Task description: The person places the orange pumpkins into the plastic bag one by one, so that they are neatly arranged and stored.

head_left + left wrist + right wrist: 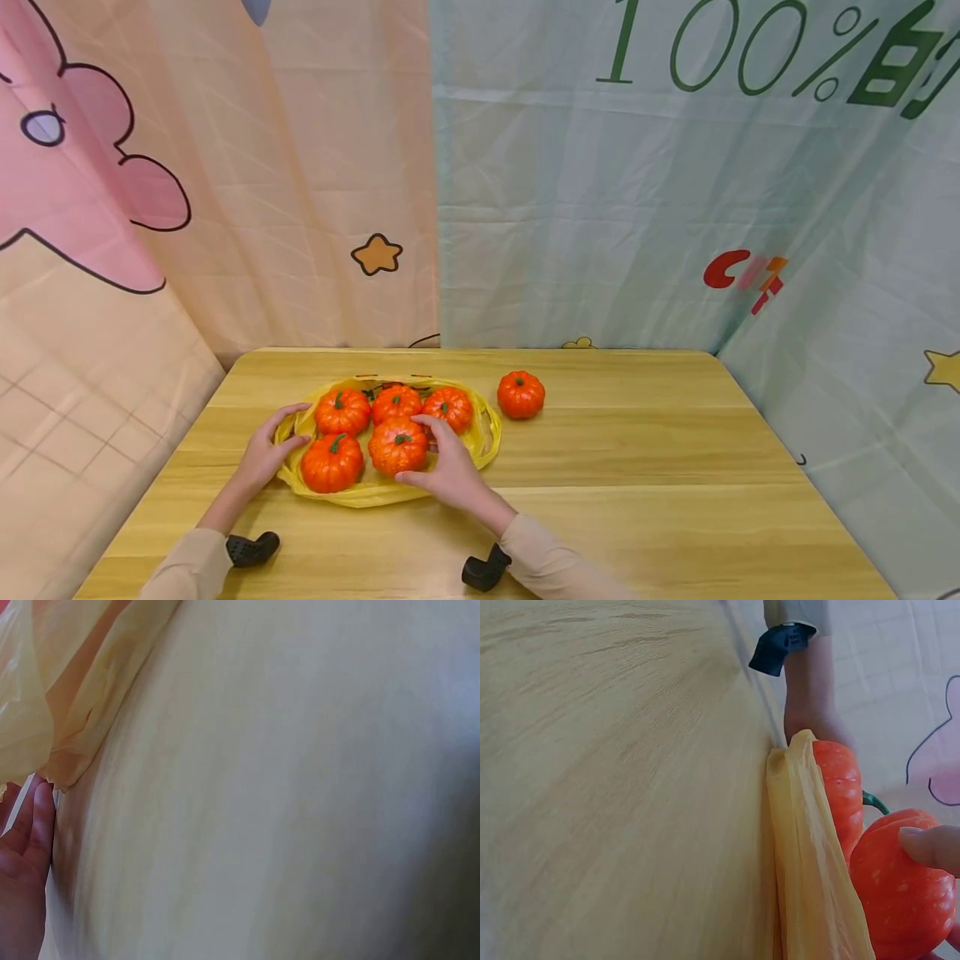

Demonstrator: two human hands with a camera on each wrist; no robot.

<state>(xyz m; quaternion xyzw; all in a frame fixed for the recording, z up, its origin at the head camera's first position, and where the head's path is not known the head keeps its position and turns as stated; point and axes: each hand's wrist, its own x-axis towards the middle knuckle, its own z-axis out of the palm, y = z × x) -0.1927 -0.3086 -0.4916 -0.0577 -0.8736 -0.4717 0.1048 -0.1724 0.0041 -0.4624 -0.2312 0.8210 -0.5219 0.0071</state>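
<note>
A yellow plastic bag (375, 495) lies spread open on the table with several small orange pumpkins inside, including one at its near left (332, 463). My right hand (453, 471) grips the front right pumpkin (397, 447) over the bag, thumb on its near side and fingers round its right. In the right wrist view my thumb presses the skin of that pumpkin (901, 889). My left hand (264, 450) rests at the bag's left rim, fingers and thumb spread apart. Its fingers touch the bag's side in the left wrist view, partly out of frame.
One more pumpkin (521, 395) stands on the table just right of the bag, near the back. The wooden table (660, 467) ends against printed curtains (570, 208) at the back and sides. Each wrist carries a black strap mount (486, 568).
</note>
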